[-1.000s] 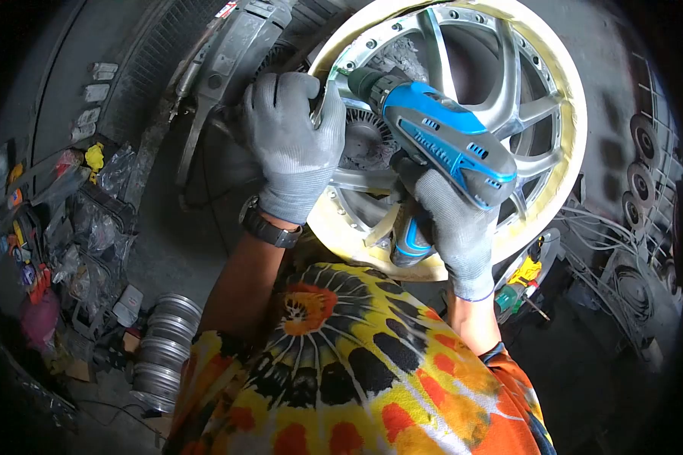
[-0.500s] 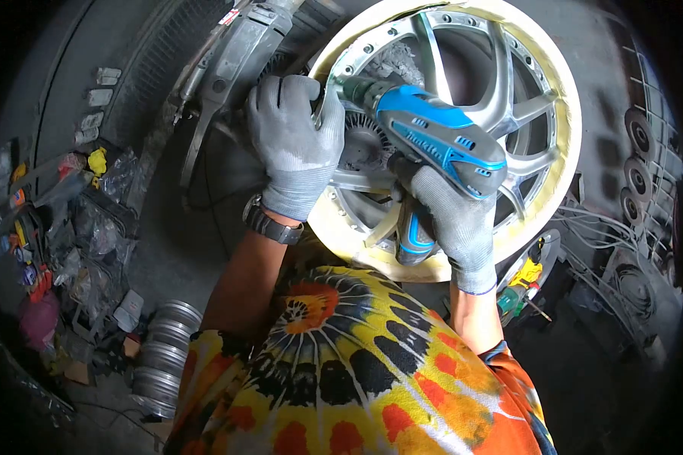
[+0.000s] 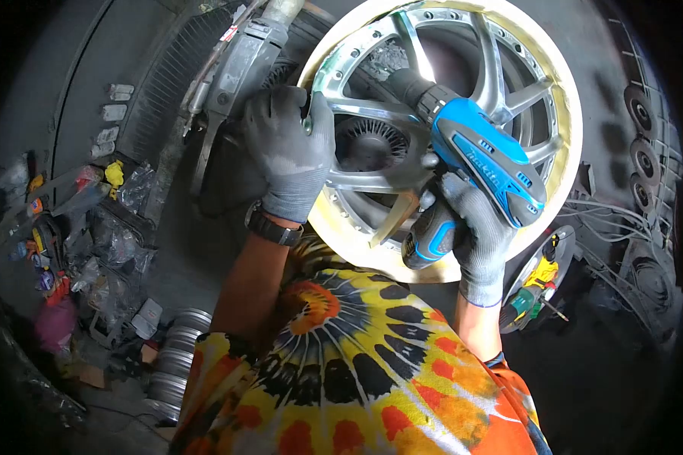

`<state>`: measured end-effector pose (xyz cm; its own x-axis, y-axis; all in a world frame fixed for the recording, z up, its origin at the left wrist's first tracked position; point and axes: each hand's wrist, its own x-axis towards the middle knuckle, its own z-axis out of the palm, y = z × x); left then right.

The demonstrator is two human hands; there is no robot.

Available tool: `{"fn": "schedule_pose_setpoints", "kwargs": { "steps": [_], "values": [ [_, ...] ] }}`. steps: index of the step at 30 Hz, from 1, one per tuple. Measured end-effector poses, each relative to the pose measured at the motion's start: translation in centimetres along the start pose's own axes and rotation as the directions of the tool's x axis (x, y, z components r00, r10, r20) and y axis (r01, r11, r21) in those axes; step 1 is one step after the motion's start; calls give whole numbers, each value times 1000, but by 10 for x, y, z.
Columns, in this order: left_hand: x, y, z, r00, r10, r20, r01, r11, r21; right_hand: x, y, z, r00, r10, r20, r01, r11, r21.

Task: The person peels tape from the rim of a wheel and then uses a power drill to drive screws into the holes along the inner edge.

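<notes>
Head view: right hand [image 3: 474, 231] around blue drill [image 3: 487, 163]

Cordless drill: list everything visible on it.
The cordless drill has a blue and grey plastic-looking body with vent slots, a dark chuck and a blue-grey handle. It lies tilted, chuck pointing up-left over the spokes of the silver wheel; whether its tip touches them cannot be told. The gloved right hand is wrapped round its handle.

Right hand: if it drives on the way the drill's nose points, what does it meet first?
Likely the alloy wheel's bolt-hole ring, up-left of the chuck. The right hand aims the blue cordless drill across a gap between spokes; depth is unclear, so a spoke could come first.
</notes>
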<state>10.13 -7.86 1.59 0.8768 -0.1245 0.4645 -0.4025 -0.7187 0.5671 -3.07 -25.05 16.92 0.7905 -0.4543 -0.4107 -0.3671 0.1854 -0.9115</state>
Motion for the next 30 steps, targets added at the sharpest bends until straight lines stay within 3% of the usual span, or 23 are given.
{"fn": "schedule_pose_setpoints", "kwargs": {
  "steps": [8, 19, 21, 23, 25, 27, 29, 30],
  "values": [
    [1, 7, -10, 999, 33, -6, -32, 998, 56, -23, 21, -25, 999, -10, -35, 11, 999, 46],
    [-3, 10, -7, 999, -33, -11, 33, 998, 49, -22, 12, -18, 999, -22, -32, 25, 995, 98],
    [-4, 8, -3, 1000, -3, -22, 4, 997, 77, -18, 14, -20, 999, 9, 42, -7, 999, -31],
    [-3, 8, -3, 999, 27, -31, -23, 994, 108, -12, 9, -11, 999, 0, 40, 0, 1000, 1],
    [0, 11, -4, 999, 24, -48, -20, 997, 79, -3, 13, -11, 993, 54, 109, -29, 975, -221],
    [0, 10, -3, 999, 7, -45, -5, 999, 43, 4, 11, 2, 988, 108, 110, -89, 983, -163],
    [0, 8, -3, 999, -12, -41, 13, 1000, 7, 10, 21, 9, 987, -75, 143, 96, 985, -144],
    [0, 8, -3, 999, -33, -24, 33, 999, -17, 12, 15, 7, 985, -1, 172, 29, 986, -164]
  ]
}}
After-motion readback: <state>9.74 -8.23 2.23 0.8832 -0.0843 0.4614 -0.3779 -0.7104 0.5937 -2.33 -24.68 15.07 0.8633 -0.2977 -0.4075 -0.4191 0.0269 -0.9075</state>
